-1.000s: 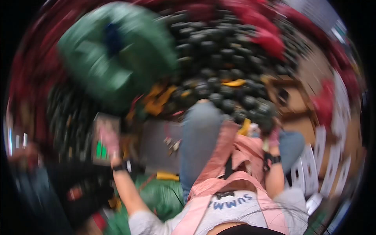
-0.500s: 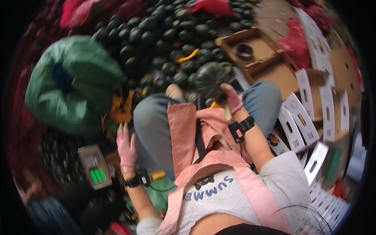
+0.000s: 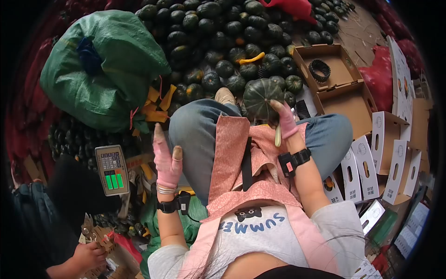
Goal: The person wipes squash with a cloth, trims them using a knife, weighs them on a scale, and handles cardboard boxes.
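Note:
My right hand [image 3: 285, 122], in a pink glove with bare-looking fingertips, holds a large dark green pumpkin [image 3: 262, 98] by its stem side. A pale green handle [image 3: 278, 136] sticks out below the same hand. My left hand [image 3: 167, 160], also gloved in pink, is raised beside my knee with fingers apart and nothing in it. Left of it stands a digital scale display [image 3: 111, 169] with lit green readouts.
Many small green pumpkins [image 3: 223, 69] are heaped ahead. A full green sack [image 3: 107, 69] sits front left. Open cardboard trays [image 3: 346, 104] and white boxes [image 3: 364, 162] stand at the right. At lower left, a co-worker's hand [image 3: 88, 255] holds something.
My left hand has moved from over the scale display to beside my knee. The large pumpkin has come up into clear view at my right hand. The camera view has shifted.

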Available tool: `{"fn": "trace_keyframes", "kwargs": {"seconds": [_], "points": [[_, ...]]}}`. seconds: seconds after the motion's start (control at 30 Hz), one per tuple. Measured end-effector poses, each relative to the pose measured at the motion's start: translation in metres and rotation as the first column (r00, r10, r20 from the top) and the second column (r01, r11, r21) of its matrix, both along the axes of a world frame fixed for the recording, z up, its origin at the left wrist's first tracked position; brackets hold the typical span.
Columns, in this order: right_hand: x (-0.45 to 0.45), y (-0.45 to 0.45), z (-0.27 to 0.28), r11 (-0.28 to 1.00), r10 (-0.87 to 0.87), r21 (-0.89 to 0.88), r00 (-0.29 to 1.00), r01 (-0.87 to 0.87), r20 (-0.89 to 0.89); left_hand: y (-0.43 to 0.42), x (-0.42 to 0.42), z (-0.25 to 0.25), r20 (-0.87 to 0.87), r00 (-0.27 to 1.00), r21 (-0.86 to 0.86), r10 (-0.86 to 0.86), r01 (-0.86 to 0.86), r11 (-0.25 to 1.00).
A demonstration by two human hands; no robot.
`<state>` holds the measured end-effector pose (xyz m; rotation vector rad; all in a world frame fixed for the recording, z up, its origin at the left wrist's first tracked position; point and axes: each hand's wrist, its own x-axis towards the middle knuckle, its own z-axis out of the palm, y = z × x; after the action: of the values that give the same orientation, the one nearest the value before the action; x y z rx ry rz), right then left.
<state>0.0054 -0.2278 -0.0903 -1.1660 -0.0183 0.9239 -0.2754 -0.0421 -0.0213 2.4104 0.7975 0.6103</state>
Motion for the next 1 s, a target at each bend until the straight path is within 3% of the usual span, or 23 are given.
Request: {"fn": "trace_keyframes", "kwargs": {"seconds": [0.07, 0.13, 0.17, 0.2, 0.23, 0.3, 0.4, 0.43, 0.5, 0.57, 0.6, 0.7, 0.73, 0.77, 0.87, 0.93, 1.0], "points": [[0.018, 0.010, -0.028, 0.945, 0.034, -0.324, 0.999, -0.032, 0.001, 0.001, 0.007, -0.004, 0.062, 0.996, -0.046, 0.060, -0.057, 0.997], [0.038, 0.019, -0.067, 0.750, 0.158, -0.649, 0.987, -0.127, -0.010, 0.005, 0.019, -0.008, 0.117, 0.989, -0.120, 0.089, -0.074, 0.990], [0.051, 0.024, -0.092, 0.619, 0.264, -0.761, 0.964, -0.192, -0.029, 0.008, 0.026, -0.009, 0.156, 0.982, -0.150, 0.108, -0.085, 0.985], [0.067, 0.022, -0.151, 0.561, 0.379, -0.803, 0.925, -0.199, 0.036, 0.011, 0.030, -0.011, 0.168, 0.983, -0.133, 0.072, -0.050, 0.990], [0.068, 0.024, -0.154, 0.473, 0.471, -0.870, 0.874, -0.139, 0.116, 0.011, 0.030, -0.012, 0.178, 0.983, -0.142, 0.046, -0.021, 0.990], [0.070, 0.033, -0.136, 0.387, 0.552, -0.917, 0.821, -0.100, 0.144, 0.012, 0.027, -0.016, 0.225, 0.974, -0.150, 0.035, -0.001, 0.989], [0.085, 0.052, -0.142, 0.488, 0.465, -0.859, 0.878, -0.152, 0.109, 0.008, 0.030, -0.013, 0.280, 0.957, -0.274, 0.072, 0.008, 0.962], [0.088, 0.058, -0.127, 0.599, 0.422, -0.767, 0.905, -0.229, 0.059, 0.008, 0.030, -0.015, 0.278, 0.958, -0.306, 0.071, 0.018, 0.952], [0.098, 0.075, -0.139, 0.671, 0.407, -0.699, 0.911, -0.245, 0.071, 0.011, 0.029, -0.017, 0.269, 0.961, -0.371, 0.064, 0.042, 0.928], [0.093, 0.091, -0.121, 0.798, 0.307, -0.579, 0.940, -0.168, 0.150, 0.009, 0.032, -0.014, 0.267, 0.961, -0.379, 0.075, 0.033, 0.925], [0.096, 0.095, -0.129, 0.853, 0.288, -0.467, 0.956, -0.234, 0.047, 0.010, 0.035, -0.012, 0.267, 0.961, -0.387, 0.076, 0.035, 0.921], [0.105, 0.092, -0.145, 0.648, 0.487, -0.666, 0.873, -0.369, -0.011, 0.011, 0.040, -0.012, 0.280, 0.956, -0.415, 0.088, 0.037, 0.909], [0.115, 0.093, -0.163, 0.553, 0.559, -0.769, 0.827, -0.321, 0.056, 0.010, 0.043, -0.011, 0.285, 0.954, -0.426, 0.089, 0.043, 0.904], [0.121, 0.097, -0.181, 0.504, 0.622, -0.858, 0.731, -0.098, 0.281, 0.010, 0.045, -0.011, 0.290, 0.952, -0.439, 0.095, 0.044, 0.897], [0.150, 0.121, -0.191, 0.511, 0.629, -0.851, 0.622, 0.122, 0.467, 0.011, 0.047, -0.017, 0.268, 0.952, -0.520, 0.144, 0.017, 0.854], [0.167, 0.144, -0.176, 0.433, 0.710, -0.885, 0.540, 0.172, 0.452, 0.013, 0.056, -0.012, 0.232, 0.957, -0.550, 0.173, -0.018, 0.835], [0.177, 0.165, -0.178, 0.433, 0.757, -0.879, 0.450, 0.198, 0.474, 0.018, 0.061, -0.012, 0.212, 0.964, -0.555, 0.160, -0.016, 0.832]]}}
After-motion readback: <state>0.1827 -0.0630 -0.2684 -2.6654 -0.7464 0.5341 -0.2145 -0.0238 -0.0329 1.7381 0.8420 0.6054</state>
